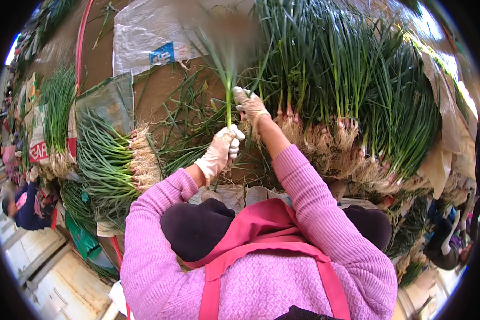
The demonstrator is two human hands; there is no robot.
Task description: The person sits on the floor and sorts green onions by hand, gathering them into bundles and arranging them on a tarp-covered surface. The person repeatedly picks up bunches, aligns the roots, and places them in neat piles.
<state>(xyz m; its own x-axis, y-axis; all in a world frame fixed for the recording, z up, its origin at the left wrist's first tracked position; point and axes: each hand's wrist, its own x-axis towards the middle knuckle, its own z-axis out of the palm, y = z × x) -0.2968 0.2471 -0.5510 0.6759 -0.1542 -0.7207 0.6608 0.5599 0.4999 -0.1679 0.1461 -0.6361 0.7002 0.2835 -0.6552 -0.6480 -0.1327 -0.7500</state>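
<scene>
My left hand (223, 151), in a white glove, is closed around the lower part of a young green garlic plant (229, 94). Its green stem rises from the fist and its leaves fan out above, partly blurred; the bulb end is mostly hidden by the fingers. My right hand (251, 105), also gloved, is just right of that stem with its fingers bent. A pinkish bit shows below these fingers, but whether they grip it is not clear. Close to the right hand stands a large row of green garlic (336, 80) with pink bulbs and pale roots.
A bundle of garlic plants (108, 156) lies at left, roots towards me. Loose trimmed leaves (188, 116) litter the brown ground ahead. A white woven sack (144, 32) lies beyond. Another person (28, 204) sits at far left; a further person (444, 236) is at far right.
</scene>
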